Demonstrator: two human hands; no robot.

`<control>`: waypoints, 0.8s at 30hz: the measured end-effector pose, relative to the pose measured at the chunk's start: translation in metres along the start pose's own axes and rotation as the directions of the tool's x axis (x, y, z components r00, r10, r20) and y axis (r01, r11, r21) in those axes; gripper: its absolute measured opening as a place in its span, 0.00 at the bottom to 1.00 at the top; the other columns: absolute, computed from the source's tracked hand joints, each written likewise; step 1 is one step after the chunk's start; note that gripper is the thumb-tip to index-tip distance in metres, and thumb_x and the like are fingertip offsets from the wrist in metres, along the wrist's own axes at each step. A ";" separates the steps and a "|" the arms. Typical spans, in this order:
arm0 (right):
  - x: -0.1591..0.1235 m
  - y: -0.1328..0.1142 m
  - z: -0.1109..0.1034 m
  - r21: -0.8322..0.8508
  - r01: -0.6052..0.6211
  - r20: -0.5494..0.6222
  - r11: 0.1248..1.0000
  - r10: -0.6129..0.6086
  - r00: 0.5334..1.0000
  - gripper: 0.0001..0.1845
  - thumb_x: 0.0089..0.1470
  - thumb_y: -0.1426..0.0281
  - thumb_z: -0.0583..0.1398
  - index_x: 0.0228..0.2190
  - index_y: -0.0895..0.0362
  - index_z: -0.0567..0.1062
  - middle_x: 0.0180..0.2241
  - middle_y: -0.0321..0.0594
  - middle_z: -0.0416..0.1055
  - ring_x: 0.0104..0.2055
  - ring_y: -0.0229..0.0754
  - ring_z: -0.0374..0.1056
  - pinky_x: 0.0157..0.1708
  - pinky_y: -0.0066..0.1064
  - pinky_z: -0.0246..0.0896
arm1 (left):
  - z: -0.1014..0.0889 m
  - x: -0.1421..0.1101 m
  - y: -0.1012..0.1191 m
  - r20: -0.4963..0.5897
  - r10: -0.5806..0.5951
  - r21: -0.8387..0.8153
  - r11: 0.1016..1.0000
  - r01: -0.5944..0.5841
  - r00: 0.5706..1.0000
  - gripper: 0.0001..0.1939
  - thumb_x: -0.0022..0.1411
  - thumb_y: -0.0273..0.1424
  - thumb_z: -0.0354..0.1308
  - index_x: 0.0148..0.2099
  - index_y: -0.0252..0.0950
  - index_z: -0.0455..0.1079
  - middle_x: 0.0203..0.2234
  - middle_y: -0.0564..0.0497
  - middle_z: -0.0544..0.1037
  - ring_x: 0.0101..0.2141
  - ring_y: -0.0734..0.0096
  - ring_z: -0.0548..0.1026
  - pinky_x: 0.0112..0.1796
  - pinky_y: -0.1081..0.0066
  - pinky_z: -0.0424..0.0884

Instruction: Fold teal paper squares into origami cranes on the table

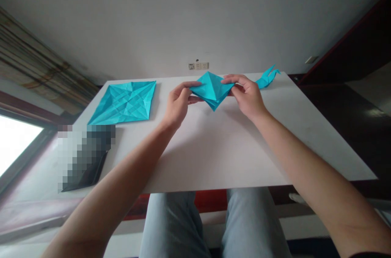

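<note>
A turquoise sheet of origami paper, folded into a layered diamond, is held up above the far part of the white table. My left hand pinches its left corner between thumb and fingers. At the right corner, the thumb and fingers of my right hand are closed on the same paper. Its lower point hangs toward me, with a second layer showing beneath the front one. Just beyond my right hand stands a folded turquoise origami crane, partly hidden by that hand.
A creased, unfolded turquoise sheet lies flat at the table's far left. Nearer on that side is a dark flat object, mostly blurred out. The white table meets a wall with sockets.
</note>
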State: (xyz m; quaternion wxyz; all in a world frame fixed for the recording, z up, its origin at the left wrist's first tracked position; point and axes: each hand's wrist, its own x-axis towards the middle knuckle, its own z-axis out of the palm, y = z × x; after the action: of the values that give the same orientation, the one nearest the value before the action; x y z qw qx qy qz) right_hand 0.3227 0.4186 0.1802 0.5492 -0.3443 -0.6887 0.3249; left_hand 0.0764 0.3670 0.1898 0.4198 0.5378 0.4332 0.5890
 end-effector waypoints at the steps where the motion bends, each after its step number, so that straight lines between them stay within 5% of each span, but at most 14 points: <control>1: 0.000 -0.001 0.000 0.004 -0.008 0.005 1.000 0.008 1.000 0.18 0.58 0.70 0.65 0.46 0.50 0.91 0.61 0.46 0.83 0.60 0.54 0.82 0.51 0.48 0.87 | -0.001 0.000 0.001 -0.006 -0.002 -0.014 1.000 0.002 1.000 0.17 0.74 0.48 0.63 0.49 0.39 0.80 0.43 0.49 0.85 0.39 0.66 0.87 0.49 0.61 0.89; 6: -0.001 -0.009 -0.004 -0.053 0.047 0.083 0.998 -0.042 0.996 0.17 0.59 0.69 0.67 0.47 0.47 0.93 0.60 0.46 0.84 0.68 0.59 0.78 0.63 0.58 0.81 | -0.010 0.006 -0.004 -0.035 -0.033 0.024 0.999 0.034 0.999 0.27 0.64 0.52 0.78 0.39 0.40 0.67 0.35 0.53 0.78 0.36 0.70 0.81 0.39 0.71 0.82; 8: -0.001 -0.010 -0.005 -0.055 0.093 0.122 0.994 -0.085 0.989 0.15 0.63 0.65 0.68 0.48 0.46 0.93 0.61 0.46 0.83 0.71 0.60 0.75 0.68 0.60 0.77 | -0.014 0.008 -0.008 -0.017 -0.060 0.019 0.998 0.061 0.998 0.30 0.56 0.47 0.85 0.45 0.41 0.68 0.37 0.53 0.80 0.38 0.70 0.81 0.38 0.72 0.80; 11: -0.002 -0.009 -0.004 -0.037 0.087 0.143 0.995 -0.081 0.986 0.18 0.65 0.57 0.72 0.54 0.47 0.89 0.63 0.47 0.81 0.67 0.58 0.77 0.62 0.53 0.81 | -0.016 0.009 -0.011 0.080 -0.080 0.008 0.997 0.079 0.994 0.38 0.51 0.42 0.87 0.58 0.41 0.72 0.42 0.52 0.84 0.41 0.65 0.84 0.41 0.68 0.83; 16: -0.005 -0.007 0.002 -0.048 0.088 0.136 0.995 -0.081 0.987 0.34 0.64 0.60 0.72 0.69 0.43 0.76 0.50 0.40 0.83 0.53 0.51 0.81 0.53 0.46 0.83 | -0.007 0.002 0.001 0.223 -0.022 0.004 1.000 0.022 0.975 0.33 0.60 0.58 0.82 0.53 0.39 0.80 0.47 0.46 0.87 0.44 0.61 0.86 0.44 0.65 0.85; 21: -0.009 -0.018 0.004 -0.008 0.135 0.148 0.991 -0.132 0.980 0.31 0.65 0.58 0.73 0.66 0.44 0.78 0.46 0.37 0.83 0.51 0.50 0.82 0.56 0.46 0.82 | 0.001 -0.008 0.019 0.107 0.114 0.071 0.990 -0.122 0.988 0.33 0.67 0.66 0.74 0.45 0.39 0.82 0.36 0.48 0.85 0.36 0.65 0.82 0.35 0.69 0.79; 24: -0.009 -0.023 0.004 0.040 0.053 0.149 0.998 -0.059 0.987 0.33 0.60 0.50 0.77 0.62 0.45 0.81 0.44 0.37 0.84 0.49 0.51 0.82 0.55 0.46 0.82 | 0.002 -0.010 0.024 0.060 0.148 0.077 0.985 -0.153 0.987 0.31 0.68 0.64 0.74 0.43 0.40 0.80 0.33 0.50 0.83 0.34 0.65 0.81 0.33 0.69 0.77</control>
State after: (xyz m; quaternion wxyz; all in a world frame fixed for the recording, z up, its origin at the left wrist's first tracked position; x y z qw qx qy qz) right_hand 0.3171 0.3984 0.1934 0.5110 -0.2894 -0.7314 0.3466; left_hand 0.0787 0.3511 0.2103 0.3632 0.6016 0.4034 0.5860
